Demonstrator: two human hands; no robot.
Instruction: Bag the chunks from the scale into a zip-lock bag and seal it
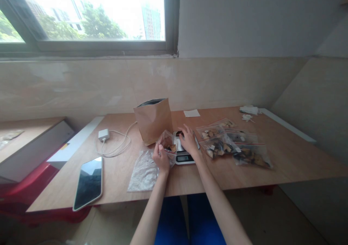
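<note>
My left hand (pixel 160 158) holds a small clear zip bag (pixel 166 142) with a few brown pieces inside, tilted up over the table. My right hand (pixel 188 140) rests over the platform of a small white kitchen scale (pixel 184 158), fingers spread over dark pieces lying there. Whether the fingers pinch a piece is hidden. A brown paper stand-up pouch (pixel 153 120) with its top open stands just behind both hands. An empty clear bag (pixel 144 171) lies flat under my left wrist.
Several filled zip bags (pixel 233 146) lie right of the scale. A tablet (pixel 89 182) overhangs the table's front left edge, with a white charger and cable (pixel 104 135) behind it. A paper slip (pixel 191 113) and crumpled tissue (pixel 249 110) lie at the back.
</note>
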